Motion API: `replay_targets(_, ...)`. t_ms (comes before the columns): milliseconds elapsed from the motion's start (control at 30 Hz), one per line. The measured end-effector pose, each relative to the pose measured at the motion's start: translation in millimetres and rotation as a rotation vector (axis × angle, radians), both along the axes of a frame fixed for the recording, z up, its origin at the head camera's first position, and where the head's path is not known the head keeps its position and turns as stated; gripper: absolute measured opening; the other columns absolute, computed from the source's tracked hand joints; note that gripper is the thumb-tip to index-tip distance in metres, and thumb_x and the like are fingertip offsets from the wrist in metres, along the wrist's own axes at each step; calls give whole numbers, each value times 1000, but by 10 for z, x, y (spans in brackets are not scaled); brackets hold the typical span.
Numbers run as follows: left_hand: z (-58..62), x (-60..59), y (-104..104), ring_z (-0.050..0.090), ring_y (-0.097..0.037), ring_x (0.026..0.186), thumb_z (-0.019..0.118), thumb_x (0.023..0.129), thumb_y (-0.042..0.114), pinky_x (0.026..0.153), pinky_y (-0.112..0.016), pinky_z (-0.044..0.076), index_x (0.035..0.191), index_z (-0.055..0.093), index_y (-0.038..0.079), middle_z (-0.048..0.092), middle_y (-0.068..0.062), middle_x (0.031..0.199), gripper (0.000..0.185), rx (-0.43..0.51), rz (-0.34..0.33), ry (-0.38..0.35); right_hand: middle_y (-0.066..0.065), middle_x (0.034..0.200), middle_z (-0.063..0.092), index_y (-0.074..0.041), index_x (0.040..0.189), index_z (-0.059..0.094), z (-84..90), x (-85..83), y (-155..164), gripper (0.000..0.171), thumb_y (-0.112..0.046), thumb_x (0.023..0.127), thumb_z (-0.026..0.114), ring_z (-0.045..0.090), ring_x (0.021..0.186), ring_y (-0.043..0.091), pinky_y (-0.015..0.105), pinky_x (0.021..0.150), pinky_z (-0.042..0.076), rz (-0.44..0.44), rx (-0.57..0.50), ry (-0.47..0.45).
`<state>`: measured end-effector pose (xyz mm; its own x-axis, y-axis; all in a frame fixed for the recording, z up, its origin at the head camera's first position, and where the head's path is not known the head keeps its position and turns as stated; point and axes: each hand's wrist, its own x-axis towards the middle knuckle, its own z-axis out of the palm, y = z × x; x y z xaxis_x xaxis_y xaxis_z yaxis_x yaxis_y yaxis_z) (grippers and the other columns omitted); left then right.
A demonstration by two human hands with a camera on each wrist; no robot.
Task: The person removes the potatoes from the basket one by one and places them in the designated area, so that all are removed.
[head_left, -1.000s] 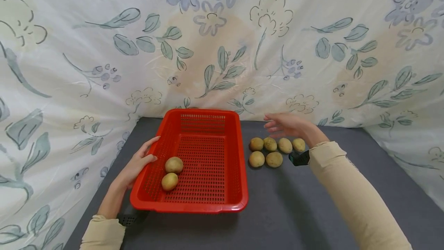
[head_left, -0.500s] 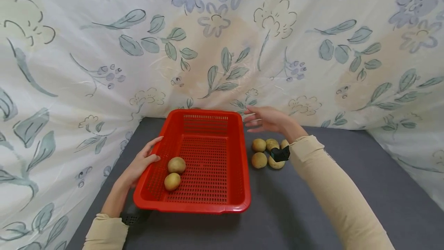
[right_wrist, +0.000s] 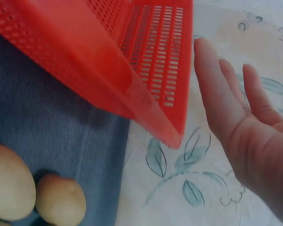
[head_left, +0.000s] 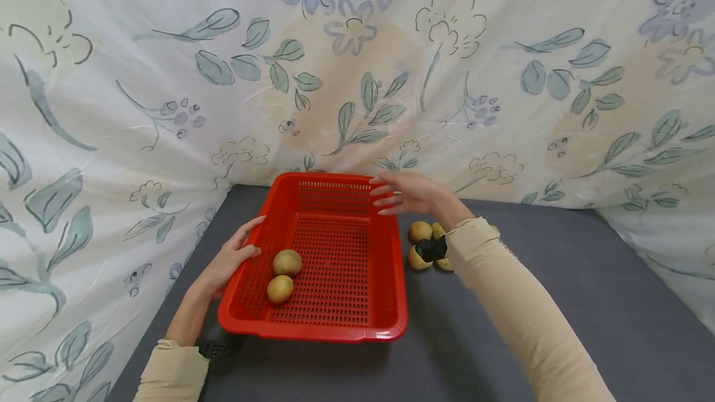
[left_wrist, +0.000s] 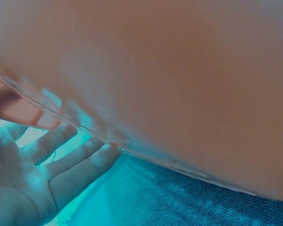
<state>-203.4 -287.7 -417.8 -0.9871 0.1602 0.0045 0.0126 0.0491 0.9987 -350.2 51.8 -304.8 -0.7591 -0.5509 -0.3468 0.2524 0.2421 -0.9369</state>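
A red slotted basket (head_left: 313, 332) stands on the dark grey table (head_left: 503, 327). Two potatoes (head_left: 287, 262) lie inside it by its left wall. My left hand (head_left: 233, 254) rests against the basket's left rim, fingers straight along the outside and thumb on the edge; the left wrist view shows those fingers (left_wrist: 61, 169) flat beside the blurred basket wall (left_wrist: 179, 94). My right hand (head_left: 403, 194) hovers open over the basket's far right corner, holding nothing. In the right wrist view, the right hand (right_wrist: 236, 113) is a little off the basket corner (right_wrist: 170, 132).
Several loose potatoes (head_left: 420, 232) lie on the table right of the basket, partly hidden by my right wrist and its black camera (head_left: 431, 248); two potatoes (right_wrist: 60, 200) show in the right wrist view. A flowered cloth (head_left: 357, 79) encloses the back and sides.
My right hand has moved left, from above the loose potatoes to the basket's far right corner. The left hand and the basket have stayed put.
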Motion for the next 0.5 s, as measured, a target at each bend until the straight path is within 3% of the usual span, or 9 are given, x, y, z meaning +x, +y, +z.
replay_targets(500,11,13,-7,53,-34,107,39,93,2,75,-46,52,152,16,15,26,-25,141,65,-2,6,-5,19,136,46,-4,139,44,-94,32,-379,48,-33,101,45,44,124,38,47,91,46,19,23,8)
